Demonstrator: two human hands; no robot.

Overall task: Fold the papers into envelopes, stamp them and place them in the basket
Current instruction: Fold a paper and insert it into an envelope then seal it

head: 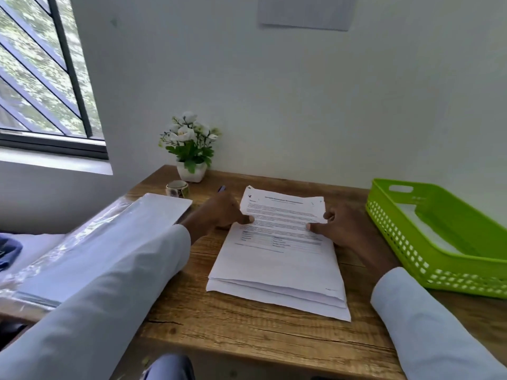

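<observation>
A stack of white papers [277,272] lies in the middle of the wooden desk [247,333]. The top printed sheet [285,212] is lifted at its far end and bent towards me. My left hand [219,212] pinches its left edge, thumb on top. My right hand [340,229] pinches its right edge the same way. A green plastic basket [439,256] stands at the right of the desk with something white lying inside. A small roll of patterned tape or stickers [177,188] sits at the back left.
A pack of white envelopes in clear plastic wrap [90,242] lies at the desk's left. A potted plant with white flowers [190,149] stands by the wall. A pen tip [221,188] shows behind my left hand. A window is at the far left.
</observation>
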